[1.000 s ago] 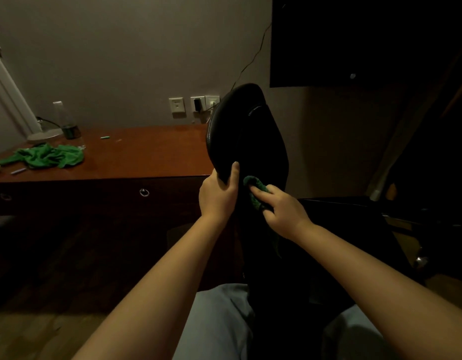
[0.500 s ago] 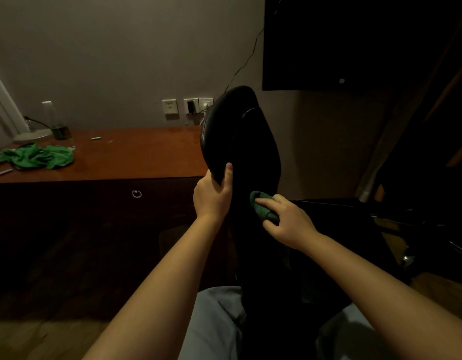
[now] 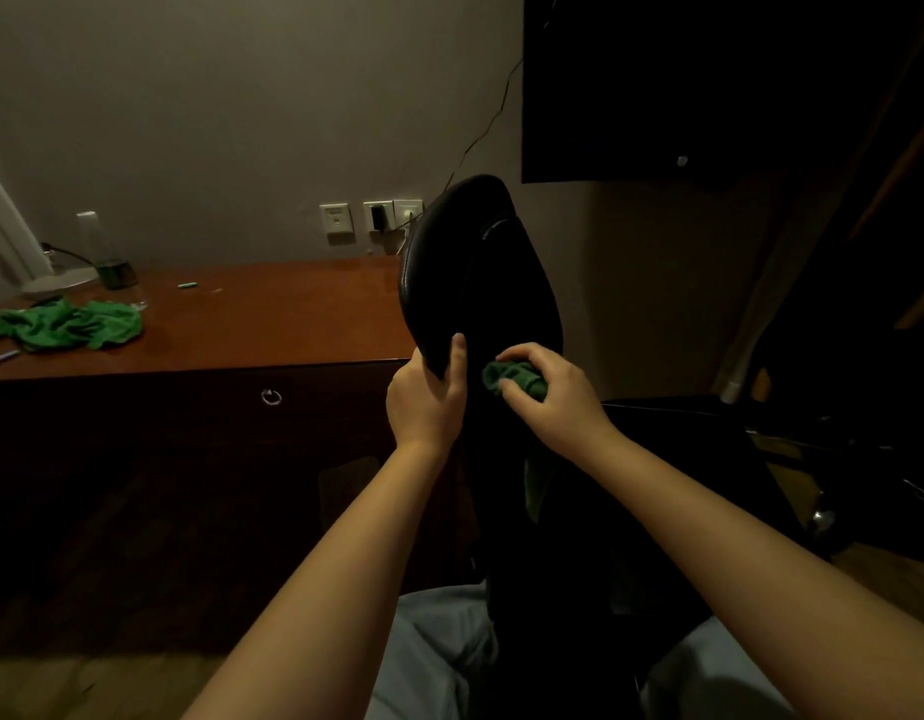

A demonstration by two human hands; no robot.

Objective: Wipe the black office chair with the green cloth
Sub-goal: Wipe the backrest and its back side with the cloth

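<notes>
Reaching forward over the lap, the left grip (image 3: 428, 402) clasps the lower edge of the black office chair (image 3: 480, 283) at its headrest, thumb lying up the side. Just beside it, the right grip (image 3: 553, 402) pinches the bunched green cloth (image 3: 511, 379) against the chair's back. Beyond, the wooden table (image 3: 272, 324) bears a crumpled green rag (image 3: 64, 324) at left; wall sockets (image 3: 371, 218) sit behind.

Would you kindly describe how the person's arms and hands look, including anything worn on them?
The left forearm and the right forearm are bare as far as the picture shows them, with no sleeves in view. The left hand and the right hand wear no gloves. No watch, bracelet or ring is visible, though the light is dim. Pale grey trousers show below.
</notes>
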